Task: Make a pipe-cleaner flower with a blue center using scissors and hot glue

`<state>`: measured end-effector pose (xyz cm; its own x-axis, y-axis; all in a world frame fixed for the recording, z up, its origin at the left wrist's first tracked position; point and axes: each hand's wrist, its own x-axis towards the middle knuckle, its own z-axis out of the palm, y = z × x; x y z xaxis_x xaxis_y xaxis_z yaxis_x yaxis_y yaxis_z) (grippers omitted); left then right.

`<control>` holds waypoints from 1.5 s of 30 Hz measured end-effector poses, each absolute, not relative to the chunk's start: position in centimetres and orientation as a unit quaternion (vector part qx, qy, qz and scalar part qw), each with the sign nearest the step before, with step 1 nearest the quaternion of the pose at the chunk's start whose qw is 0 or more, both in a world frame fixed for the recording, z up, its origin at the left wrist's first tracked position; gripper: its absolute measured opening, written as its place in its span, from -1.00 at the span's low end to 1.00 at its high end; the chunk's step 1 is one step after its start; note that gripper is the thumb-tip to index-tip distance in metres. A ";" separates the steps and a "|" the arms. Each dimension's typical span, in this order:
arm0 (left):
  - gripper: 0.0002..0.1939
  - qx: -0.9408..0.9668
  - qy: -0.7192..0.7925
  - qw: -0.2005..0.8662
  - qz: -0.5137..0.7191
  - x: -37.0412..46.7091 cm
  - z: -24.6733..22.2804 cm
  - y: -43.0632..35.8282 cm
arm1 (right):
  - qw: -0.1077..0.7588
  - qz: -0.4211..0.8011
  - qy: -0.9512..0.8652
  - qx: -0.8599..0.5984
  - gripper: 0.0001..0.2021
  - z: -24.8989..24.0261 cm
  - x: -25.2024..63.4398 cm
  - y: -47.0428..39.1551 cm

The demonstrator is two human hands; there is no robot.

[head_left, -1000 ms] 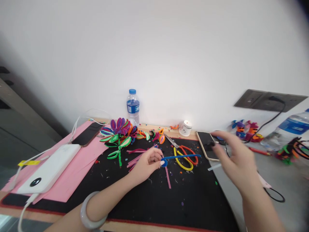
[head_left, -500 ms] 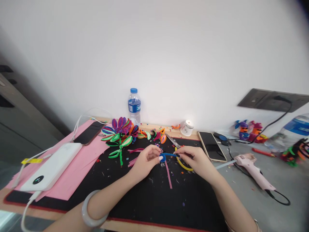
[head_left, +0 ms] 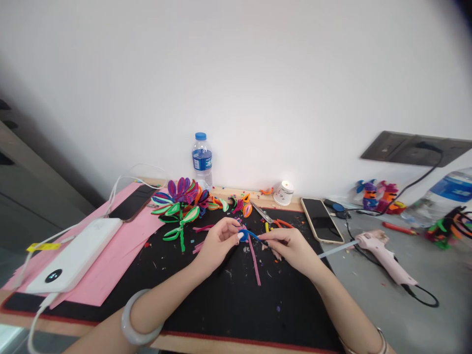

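My left hand (head_left: pixel 222 244) pinches a small blue coil (head_left: pixel 243 236) between thumb and fingers above the black mat (head_left: pixel 221 307). From the coil a blue strip (head_left: pixel 253 235) runs to the right, and my right hand (head_left: pixel 289 246) grips its other end. Under the coil a pink strip (head_left: pixel 254 260) lies on the mat, with more pink strips beside my left hand. Scissors (head_left: pixel 262 212) with orange handles lie behind my right hand, near a yellow piece (head_left: pixel 267 227) that it partly hides.
Behind the hands stand a colourful flower (head_left: pixel 180 211), a water bottle (head_left: pixel 202 160) and a white cup (head_left: pixel 283 192). Pink sheets (head_left: pixel 110 275) with a power bank (head_left: pixel 75 255) and phone lie left. To the right are another phone (head_left: pixel 322 220) and a pink glue gun (head_left: pixel 387 258).
My right hand has come closer to my left and lower, so the blue strip now slants down. The orange scissor handles have come into view. The whole view has shifted slightly.
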<state>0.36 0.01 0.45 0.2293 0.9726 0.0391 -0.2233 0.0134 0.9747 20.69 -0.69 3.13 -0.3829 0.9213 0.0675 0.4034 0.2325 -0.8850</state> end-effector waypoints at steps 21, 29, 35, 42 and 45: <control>-0.78 0.449 0.353 0.656 0.494 0.8 -0.1 -0.3 | 0.339 0.594 -0.580 -0.442 -0.90 2.2 18.8 -1.2; -0.78 0.415 0.339 0.685 0.495 1.1 0.1 -0.6 | 0.339 0.625 -0.544 -0.446 -0.83 1.7 18.2 -1.3; -0.80 0.396 0.329 0.701 0.494 1.1 0.3 -0.8 | 0.333 0.641 -0.527 -0.447 -0.82 1.2 17.9 -1.4; -0.82 0.373 0.315 0.723 0.489 1.3 0.3 -1.0 | 0.338 0.647 -0.515 -0.448 -0.85 0.8 17.4 -1.4; -0.83 0.365 0.309 0.729 0.489 1.4 0.3 -1.1 | 0.341 0.648 -0.516 -0.445 -0.86 0.8 17.4 -1.5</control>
